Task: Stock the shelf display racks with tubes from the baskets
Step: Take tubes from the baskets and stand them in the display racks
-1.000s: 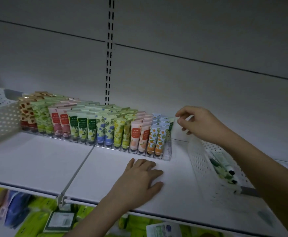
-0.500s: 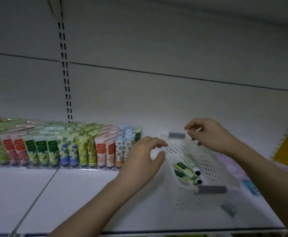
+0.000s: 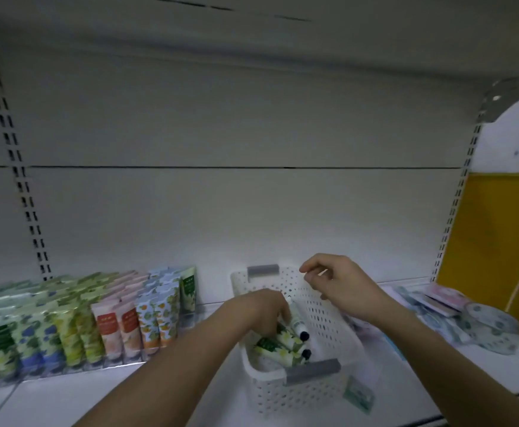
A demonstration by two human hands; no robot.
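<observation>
Several green-and-white tubes are lying in the white perforated plastic basket — left hand fingers curling around them; right hand fingers loosely bent, holding nothing — labels unreadable.

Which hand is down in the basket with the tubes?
The left hand, reaching into the white basket among the tubes; the right hand hovers above.

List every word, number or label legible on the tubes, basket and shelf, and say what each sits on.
None can be read.
Racked tubes: red and green label patches carry print, too blurred to read.
Tubes in the basket: a dark green label band, print too small.
Small green packet in front of the white basket: blurred.
Flat packets on the right: patterned, no legible text.
</observation>
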